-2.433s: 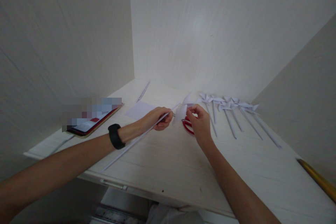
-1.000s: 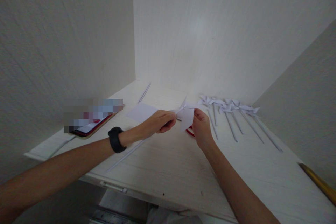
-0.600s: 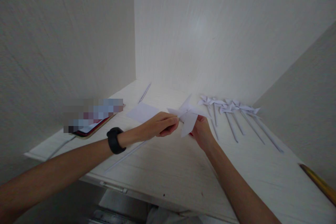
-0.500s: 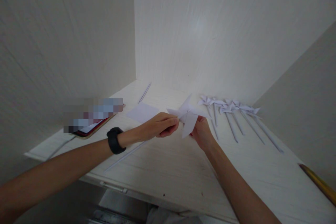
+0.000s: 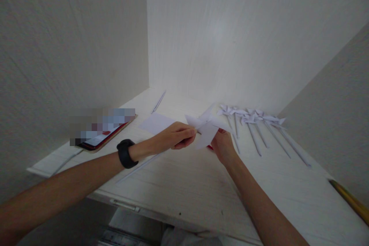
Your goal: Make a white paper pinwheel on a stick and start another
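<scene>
Clearance: white wood-grained desk (image 5: 190,184) is meeting the pale back wall (image 5: 219,46) at rear; its front edge is running diag. below L hand (image 5: 183,137) and R hand (image 5: 223,144), w/ a wide strip of desk surface lying btwn. To the L, a flat phone (image 5: 111,132) w/ lit screen and red-and-tan rim is resting nr the L wall (image 5: 72,46). A white paper sheet (image 5: 155,122) is lying just beyond L hand; thin white paper sticks (image 5: 159,102) are sitting nr the back L corner. To the R, a row of white stick-mounted paper pinwheels (image 5: 250,117) is bounding the area.

Pose: L hand, w/ black wristband (image 5: 126,154), is reaching in back-up, fingers curling, pinching the L side of the white paper pinwheel (image 5: 206,130). R hand is angling in from lower R, gripping the pinwheel's R side, fingertips partly hidden. Pinwheel is spanning the gap btwn both. A slim white rolled-paper stick (image 5: 137,169) is slanting under the L wrist; can't tell if L hand is gripping it. A red obj. (image 5: 210,147) is showing by R hand, mostly hidden.
</scene>
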Tool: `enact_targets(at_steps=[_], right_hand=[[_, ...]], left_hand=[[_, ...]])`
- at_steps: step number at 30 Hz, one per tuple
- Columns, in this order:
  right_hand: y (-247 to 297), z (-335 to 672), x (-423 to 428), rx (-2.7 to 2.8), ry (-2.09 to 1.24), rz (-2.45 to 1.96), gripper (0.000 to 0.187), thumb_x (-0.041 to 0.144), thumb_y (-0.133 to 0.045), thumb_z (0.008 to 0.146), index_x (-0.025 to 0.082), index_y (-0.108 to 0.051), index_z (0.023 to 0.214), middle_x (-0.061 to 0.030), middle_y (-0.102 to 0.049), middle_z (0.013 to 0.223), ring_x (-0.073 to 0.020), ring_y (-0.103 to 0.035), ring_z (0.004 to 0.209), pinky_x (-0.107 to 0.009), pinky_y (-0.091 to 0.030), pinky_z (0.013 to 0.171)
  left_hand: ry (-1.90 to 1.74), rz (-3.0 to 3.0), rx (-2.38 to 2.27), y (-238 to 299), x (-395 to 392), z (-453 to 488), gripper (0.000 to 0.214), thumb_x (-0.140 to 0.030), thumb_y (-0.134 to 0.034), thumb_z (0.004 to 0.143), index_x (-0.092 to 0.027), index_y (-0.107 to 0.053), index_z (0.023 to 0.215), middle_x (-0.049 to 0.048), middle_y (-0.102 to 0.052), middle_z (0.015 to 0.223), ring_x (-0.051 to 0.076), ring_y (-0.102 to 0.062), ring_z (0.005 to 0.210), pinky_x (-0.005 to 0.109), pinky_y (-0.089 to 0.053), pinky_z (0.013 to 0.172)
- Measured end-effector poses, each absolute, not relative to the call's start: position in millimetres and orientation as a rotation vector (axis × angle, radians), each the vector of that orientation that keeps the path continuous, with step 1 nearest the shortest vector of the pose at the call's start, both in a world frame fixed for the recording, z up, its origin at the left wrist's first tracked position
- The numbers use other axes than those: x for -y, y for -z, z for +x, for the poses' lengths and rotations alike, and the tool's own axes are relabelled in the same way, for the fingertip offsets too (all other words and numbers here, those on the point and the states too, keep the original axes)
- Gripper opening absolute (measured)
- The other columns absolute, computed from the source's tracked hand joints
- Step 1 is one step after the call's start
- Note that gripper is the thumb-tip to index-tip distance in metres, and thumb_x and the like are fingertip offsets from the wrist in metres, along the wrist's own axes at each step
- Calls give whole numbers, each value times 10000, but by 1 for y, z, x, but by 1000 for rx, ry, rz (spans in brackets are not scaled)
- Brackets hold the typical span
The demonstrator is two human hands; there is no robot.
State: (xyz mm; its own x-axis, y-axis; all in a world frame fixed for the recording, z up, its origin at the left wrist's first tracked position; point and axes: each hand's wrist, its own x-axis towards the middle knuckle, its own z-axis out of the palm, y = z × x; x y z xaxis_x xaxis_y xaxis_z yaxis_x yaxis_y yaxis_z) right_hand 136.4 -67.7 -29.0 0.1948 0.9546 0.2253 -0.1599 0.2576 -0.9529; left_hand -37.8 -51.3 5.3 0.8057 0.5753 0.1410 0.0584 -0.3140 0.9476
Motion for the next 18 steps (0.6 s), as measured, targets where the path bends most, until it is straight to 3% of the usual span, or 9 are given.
enact_targets(at_steps=[4,11,18], right_hand=[[30,138,67,1072,-1002,-1041,132,322,-669,581,218,-592,605,27,-580,492,-125,-522,439,-240,-397,421],[30,138,66,1106,-986,-1068,194,331,-653,596,208,-523,521,39,-509,424,-89,-439,369,-206,-310,361],[27,135,68,1068,-980,-1036,138,322,-648,612,220,-562,649,49,-552,493,-91,-456,403,-205,-336,385]], left_hand=[[-582,1814,-501,-2,49,-37,410,-373,-366,900,-138,-403,566,-69,-326,434,23,-258,370,183,-152,380],[-557,1839,-524,1,48,-36,410,-357,-362,899,-132,-416,559,-64,-336,431,21,-266,372,175,-165,382],[-560,1806,-518,2,46,-35,399,-359,-362,896,-132,-441,578,-65,-338,426,26,-266,365,177,-165,374]])
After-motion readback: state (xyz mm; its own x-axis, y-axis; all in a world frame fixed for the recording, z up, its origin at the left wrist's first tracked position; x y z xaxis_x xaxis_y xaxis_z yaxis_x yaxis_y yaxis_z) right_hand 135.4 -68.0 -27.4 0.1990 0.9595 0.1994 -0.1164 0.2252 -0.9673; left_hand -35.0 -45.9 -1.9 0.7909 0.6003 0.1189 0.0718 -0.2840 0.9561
